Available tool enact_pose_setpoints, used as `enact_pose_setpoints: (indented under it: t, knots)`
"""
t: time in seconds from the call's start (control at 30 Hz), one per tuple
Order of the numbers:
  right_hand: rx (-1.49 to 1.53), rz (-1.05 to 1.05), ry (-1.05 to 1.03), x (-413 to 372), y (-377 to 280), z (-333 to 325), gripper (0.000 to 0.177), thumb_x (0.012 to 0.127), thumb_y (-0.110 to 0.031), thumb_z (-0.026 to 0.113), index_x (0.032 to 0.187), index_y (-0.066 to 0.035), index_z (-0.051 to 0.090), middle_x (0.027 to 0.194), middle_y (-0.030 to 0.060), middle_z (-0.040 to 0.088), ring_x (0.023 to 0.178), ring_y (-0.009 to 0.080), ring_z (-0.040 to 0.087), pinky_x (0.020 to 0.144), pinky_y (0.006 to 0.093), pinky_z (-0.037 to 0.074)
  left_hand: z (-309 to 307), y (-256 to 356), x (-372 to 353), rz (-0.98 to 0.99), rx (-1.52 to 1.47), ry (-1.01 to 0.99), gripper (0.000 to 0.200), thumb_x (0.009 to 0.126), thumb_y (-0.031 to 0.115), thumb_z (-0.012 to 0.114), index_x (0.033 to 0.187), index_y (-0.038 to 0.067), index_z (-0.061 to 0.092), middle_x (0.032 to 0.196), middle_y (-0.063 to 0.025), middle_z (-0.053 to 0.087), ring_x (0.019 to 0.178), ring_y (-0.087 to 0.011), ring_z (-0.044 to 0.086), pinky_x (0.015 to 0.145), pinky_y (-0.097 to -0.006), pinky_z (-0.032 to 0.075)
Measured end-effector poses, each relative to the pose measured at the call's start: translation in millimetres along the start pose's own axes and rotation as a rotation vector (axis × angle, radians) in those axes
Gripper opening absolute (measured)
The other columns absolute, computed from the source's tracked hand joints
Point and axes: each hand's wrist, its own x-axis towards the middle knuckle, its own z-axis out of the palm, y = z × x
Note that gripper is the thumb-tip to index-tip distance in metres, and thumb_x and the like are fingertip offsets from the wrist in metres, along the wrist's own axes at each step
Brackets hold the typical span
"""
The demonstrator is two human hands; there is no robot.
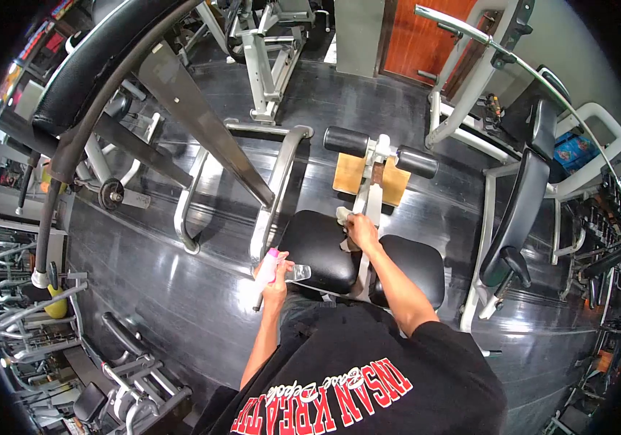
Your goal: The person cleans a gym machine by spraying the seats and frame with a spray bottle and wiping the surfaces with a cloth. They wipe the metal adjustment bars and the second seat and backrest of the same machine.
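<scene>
My left hand (275, 281) is closed around a pink-and-white bottle (270, 265). A clear plastic piece (299, 272) sticks out on the right side of that hand, over the edge of a black seat pad (319, 243). My right hand (363, 233) grips a pale cloth (343, 215) at the metal frame between the two pads, with part of the cloth bunched past the fingertips. The second black pad (415, 270) lies under my right forearm. Ahead of my right hand, the bench's light metal post (374, 196) runs to a pair of black foam rollers (347, 141).
A large machine with a slanted grey beam (202, 119) rises close on my left. On the right stands a bench with a black backrest (517, 203), under a long barbell (542, 71). A wooden board (396, 181) lies beneath the rollers, on the black floor (216, 290).
</scene>
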Motion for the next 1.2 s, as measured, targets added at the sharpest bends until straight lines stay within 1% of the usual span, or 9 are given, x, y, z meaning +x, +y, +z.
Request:
enact_pose_setpoints:
  t: [0.27,0.43,0.53,0.63,0.7,0.83,1.0,1.07,1.2]
  knots:
    - [0.265,-0.709,-0.232,-42,-92,11,0.014,0.079,-0.015,0.061,0.092,-0.016,0.066,0.102,0.0051,0.061,0.096,0.0274,0.059,0.078,0.0373,0.051,-15,-4,-13,-0.033,0.122,0.056,0.025,0.095,0.018,0.049,0.101,-0.005,0.058,0.069,-0.0051,0.055,0.074,-0.021,0.062,0.077,-0.0366,0.05]
    - [0.1,-0.535,-0.174,11,-30,19,0.007,0.082,-0.015,0.058,0.085,-0.012,0.064,0.091,0.0096,0.06,0.089,0.0308,0.06,0.074,0.0403,0.052,-14,13,-11,-0.035,0.086,0.034,0.028,0.095,0.019,0.048,0.104,-0.006,0.056,0.07,-0.0068,0.057,0.075,-0.0213,0.063,0.079,-0.0377,0.05]
    - [-0.103,-0.141,-0.052,38,-10,31,0.017,0.08,-0.018,0.057,0.084,-0.007,0.07,0.089,0.0175,0.066,0.081,0.0355,0.066,0.07,0.0467,0.054,-15,15,-14,-0.033,0.105,0.038,0.028,0.095,0.019,0.048,0.104,-0.006,0.056,0.069,-0.007,0.057,0.075,-0.0215,0.063,0.079,-0.0376,0.05]
    - [0.005,-0.179,-0.127,32,-44,52,0.017,0.084,-0.024,0.053,0.085,-0.012,0.065,0.088,0.0151,0.064,0.079,0.0363,0.063,0.069,0.0477,0.051,-13,14,-16,-0.04,0.083,0.071,0.024,0.093,0.014,0.051,0.103,-0.006,0.059,0.073,-0.0083,0.06,0.071,-0.0197,0.062,0.073,-0.0344,0.05]
    - [0.19,-0.552,-0.105,10,-76,53,0.016,0.084,-0.028,0.057,0.084,-0.013,0.064,0.09,0.0113,0.064,0.087,0.0313,0.062,0.072,0.043,0.051,-6,9,-16,-0.034,0.053,0.106,0.02,0.091,0.008,0.055,0.102,-0.007,0.062,0.076,-0.0096,0.063,0.067,-0.018,0.062,0.067,-0.0322,0.051]
    - [0.298,-0.849,-0.22,-4,-89,33,0.013,0.077,-0.015,0.066,0.09,-0.014,0.065,0.102,0.0013,0.063,0.094,0.0243,0.06,0.076,0.0347,0.053,-1,3,-10,-0.096,0.064,0.035,0.024,0.092,0.014,0.053,0.104,-0.006,0.06,0.075,-0.0082,0.061,0.071,-0.0176,0.062,0.071,-0.0305,0.049]
    - [0.006,-0.249,-0.012,45,-10,47,0.019,0.085,-0.024,0.055,0.089,-0.01,0.068,0.097,0.0169,0.064,0.093,0.034,0.062,0.077,0.0447,0.051,9,14,-3,-0.034,0.065,0.013,0.017,0.09,0.006,0.057,0.1,-0.006,0.064,0.077,-0.0086,0.065,0.068,-0.0146,0.063,0.063,-0.0273,0.05]
    - [-0.116,-0.085,-0.168,55,-9,48,0.019,0.085,-0.024,0.055,0.09,-0.01,0.068,0.097,0.0171,0.064,0.092,0.0355,0.063,0.077,0.0452,0.052,9,14,-3,-0.077,0.09,0.028,0.017,0.089,0.005,0.058,0.101,-0.006,0.065,0.077,-0.0086,0.065,0.068,-0.0139,0.063,0.063,-0.0263,0.05]
    - [0.1,-0.317,-0.088,38,-63,59,0.016,0.086,-0.027,0.056,0.092,-0.015,0.066,0.096,0.0121,0.065,0.085,0.0353,0.063,0.074,0.0453,0.051,10,10,-1,-0.126,0.004,0.025,0.017,0.087,0.003,0.06,0.101,-0.005,0.066,0.078,-0.0086,0.066,0.068,-0.0125,0.063,0.063,-0.025,0.05]
